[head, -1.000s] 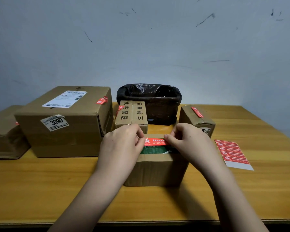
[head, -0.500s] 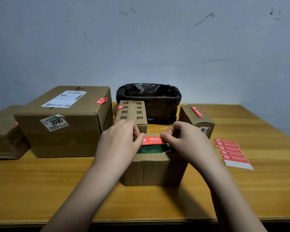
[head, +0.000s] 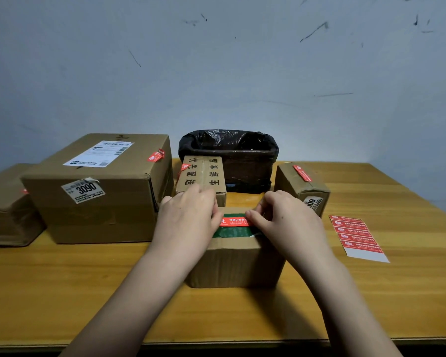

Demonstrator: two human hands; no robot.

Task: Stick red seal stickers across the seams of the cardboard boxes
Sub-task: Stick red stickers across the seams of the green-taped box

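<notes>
A red sticker point(head: 236, 221) lies across the top of the near box point(head: 236, 264), above green tape point(head: 232, 231). The left hand point(head: 188, 222) and right hand point(head: 286, 222) cover its ends, fingers curled and pinching it. Its print is too small to read. A sticker sheet point(head: 357, 237) lies to the right on the table point(head: 62, 292).

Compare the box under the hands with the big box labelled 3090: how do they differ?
The small box is much smaller than the big box. The small box's red sticker lies on top between both hands; the big box's red sticker sits at its top right edge, untouched. Both are brown cardboard.
</notes>
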